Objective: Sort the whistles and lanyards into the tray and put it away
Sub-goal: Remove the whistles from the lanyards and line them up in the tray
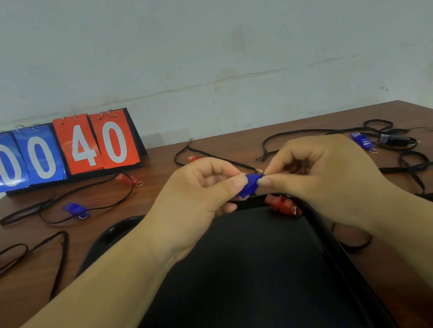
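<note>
Both hands meet above the far rim of a black tray (246,279). My left hand (200,199) pinches a blue whistle (250,184) between thumb and fingers. My right hand (321,178) pinches the whistle's right end, where a small metal ring and a black lanyard (214,156) join it. A red whistle (283,205) with a ring lies in the tray's far right corner. On the table lie another blue whistle (75,210), a red whistle (127,179), a small red whistle (192,158) and a blue whistle (362,140) at the far right.
A flip scoreboard (60,151) reading 00 and 40 stands at the back left against the wall. Several black lanyards lie looped over the brown table (20,293), at the left (56,204) and in a tangle at the right (414,164).
</note>
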